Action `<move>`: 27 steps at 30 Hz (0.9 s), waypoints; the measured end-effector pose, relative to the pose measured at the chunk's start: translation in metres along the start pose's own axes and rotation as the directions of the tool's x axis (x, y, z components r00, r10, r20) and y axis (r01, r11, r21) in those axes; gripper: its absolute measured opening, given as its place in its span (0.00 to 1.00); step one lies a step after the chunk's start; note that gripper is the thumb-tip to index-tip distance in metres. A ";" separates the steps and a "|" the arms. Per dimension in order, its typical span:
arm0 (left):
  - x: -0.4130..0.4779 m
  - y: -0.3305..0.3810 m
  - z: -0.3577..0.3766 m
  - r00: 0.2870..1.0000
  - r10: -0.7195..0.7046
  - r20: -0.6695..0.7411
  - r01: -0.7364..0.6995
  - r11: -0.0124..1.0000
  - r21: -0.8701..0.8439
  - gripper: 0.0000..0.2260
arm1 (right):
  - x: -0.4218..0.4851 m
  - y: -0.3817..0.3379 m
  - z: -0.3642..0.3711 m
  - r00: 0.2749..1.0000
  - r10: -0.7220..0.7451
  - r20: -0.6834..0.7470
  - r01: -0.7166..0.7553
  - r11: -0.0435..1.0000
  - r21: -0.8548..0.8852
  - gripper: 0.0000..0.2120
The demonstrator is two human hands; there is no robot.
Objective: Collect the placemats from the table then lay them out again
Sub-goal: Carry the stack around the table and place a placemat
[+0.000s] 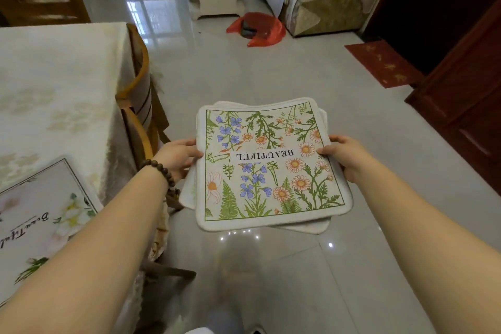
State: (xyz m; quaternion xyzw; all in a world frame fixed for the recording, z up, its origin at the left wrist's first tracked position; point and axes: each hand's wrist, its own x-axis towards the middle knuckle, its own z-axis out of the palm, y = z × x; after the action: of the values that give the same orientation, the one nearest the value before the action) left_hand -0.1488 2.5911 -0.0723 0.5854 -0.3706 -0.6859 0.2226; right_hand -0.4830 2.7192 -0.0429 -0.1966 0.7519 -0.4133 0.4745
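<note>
While the person stands beside the table (pixel 54 84), both arms reach out and hold a stack of placemats (pixel 271 171) in the air above the glossy floor (pixel 244 76), off the table's right side and clear of it. The left hand (pixel 179 157) grips the stack's left edge, thumb on top and fingers curled beneath; a bead bracelet (pixel 160 171) circles that wrist. The right hand (pixel 344 157) pinches the right edge the same way, thumb lying on the printed face.

The stack lies nearly flat, face up, slightly tilted. On the top mat the word BEAUTIFUL runs side to side between the two hands and reads upside down from here, so the head of the floral print points back toward the person. In this view the mat looks close to square, and I cannot tell which side is longer. The lower mats sit askew, corners peeking out at the near left and near right.

One more placemat (pixel 40 214), with white flowers and script lettering, lies flat on the tablecloth at the table's near corner, turned at an angle. A wooden chair (pixel 141 106) is tucked against the table edge, and a red bag (pixel 260 28) lies on the floor farther off.
</note>
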 end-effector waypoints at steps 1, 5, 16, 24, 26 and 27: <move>0.009 0.004 0.001 1.000 -0.001 -0.010 0.001 1.000 -0.004 0.15 | 0.013 -0.004 0.002 1.000 0.003 0.010 -0.003 1.000 -0.007 0.18; 0.052 0.022 0.004 0.999 -0.018 -0.038 0.016 0.999 -0.044 0.17 | 0.070 -0.027 0.012 0.998 0.020 0.056 -0.019 0.999 -0.025 0.18; 0.201 0.142 0.001 0.996 -0.003 -0.094 -0.004 0.997 -0.072 0.16 | 0.236 -0.154 0.060 0.998 0.015 0.064 -0.011 0.998 -0.060 0.16; 0.280 0.214 -0.012 0.986 0.012 -0.165 -0.030 0.993 -0.110 0.17 | 0.335 -0.245 0.102 0.988 0.006 0.154 0.011 0.994 -0.110 0.16; 0.302 0.228 -0.018 0.979 0.010 -0.205 -0.037 0.991 -0.131 0.16 | 0.366 -0.269 0.119 0.980 0.004 0.199 0.022 0.992 -0.128 0.17; 0.313 0.236 -0.021 0.973 0.007 -0.229 -0.041 0.989 -0.144 0.16 | 0.382 -0.282 0.128 0.976 0.001 0.219 0.030 0.990 -0.139 0.17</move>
State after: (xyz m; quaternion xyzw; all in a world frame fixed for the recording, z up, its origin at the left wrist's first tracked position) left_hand -0.2261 2.2071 -0.0916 0.6374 -0.2978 -0.6371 0.3148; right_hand -0.5782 2.2370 -0.0526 -0.2797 0.7210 -0.3382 0.5362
